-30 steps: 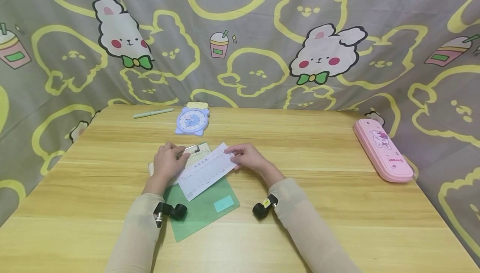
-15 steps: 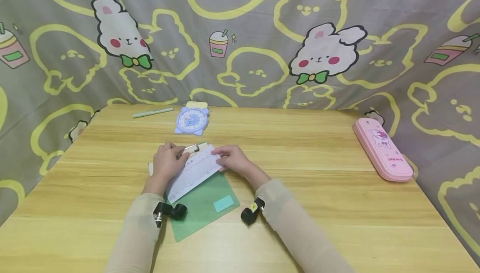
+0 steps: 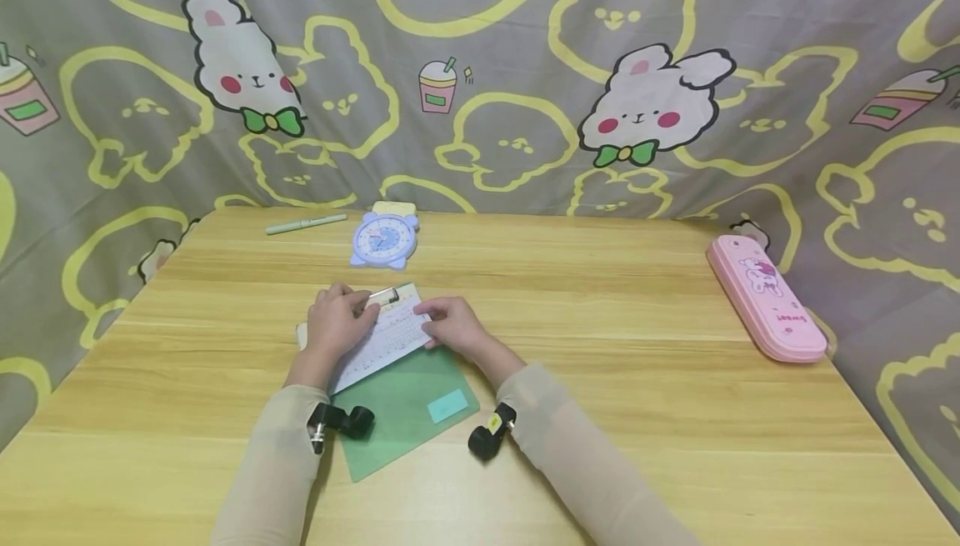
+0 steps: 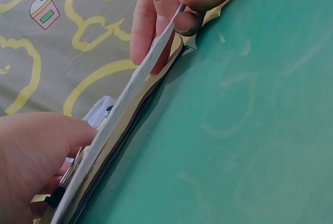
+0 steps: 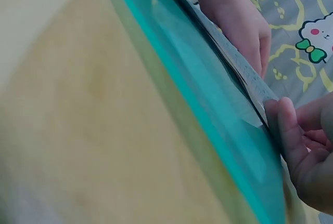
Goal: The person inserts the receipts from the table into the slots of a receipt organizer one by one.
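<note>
A green folder (image 3: 397,425) with a metal clip (image 3: 385,296) near its top lies on the table, a light blue label at its lower right. My left hand (image 3: 333,323) holds the clip between thumb and fingers. A printed white sheet (image 3: 386,336) slants across the folder's upper part, its left end hidden behind that hand. At the sheet's right edge, my right hand (image 3: 452,328) pinches it between thumb and fingers. In the left wrist view the white sheet (image 4: 122,96) appears edge-on above a yellowish sheet (image 4: 148,86) and the green cover.
Behind the folder stand a blue toy-like clock (image 3: 384,240) and a small yellow block (image 3: 394,208). A pale green pen (image 3: 306,224) lies at the back left, and a pink pencil case (image 3: 765,300) at the right. Patterned cloth (image 3: 517,146) hangs behind the table (image 3: 637,279).
My right hand has moved left with the white sheet, so the sheet now lies over the folder's upper part, up against the clip. My left hand has stayed at the clip.
</note>
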The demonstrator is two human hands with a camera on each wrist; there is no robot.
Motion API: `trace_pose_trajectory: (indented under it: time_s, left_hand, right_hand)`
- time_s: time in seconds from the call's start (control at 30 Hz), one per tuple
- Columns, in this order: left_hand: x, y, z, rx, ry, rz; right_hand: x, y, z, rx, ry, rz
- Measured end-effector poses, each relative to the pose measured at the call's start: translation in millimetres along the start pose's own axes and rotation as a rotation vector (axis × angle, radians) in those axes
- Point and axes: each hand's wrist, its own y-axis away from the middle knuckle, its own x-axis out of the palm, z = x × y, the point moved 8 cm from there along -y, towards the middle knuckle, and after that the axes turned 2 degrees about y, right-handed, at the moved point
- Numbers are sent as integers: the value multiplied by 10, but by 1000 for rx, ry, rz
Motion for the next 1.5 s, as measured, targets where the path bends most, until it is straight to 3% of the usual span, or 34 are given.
trace_pose_trajectory:
  time_s: [0.4,0.6,0.83,1.5]
  left_hand:
    - [-11,-9,-11,20,-5,-12]
    - [7,-6,-16,22,-22,19]
    - [20,-1,-43,72,-94,43]
    - [24,-7,-52,83,-107,32]
  right_hand:
    - [13,-2,-26,1,19,-55]
    - [7,9,-44,1,39,-61]
    - [13,6,-39,6,59,-60]
    - [33,-82,90,35,178,-73]
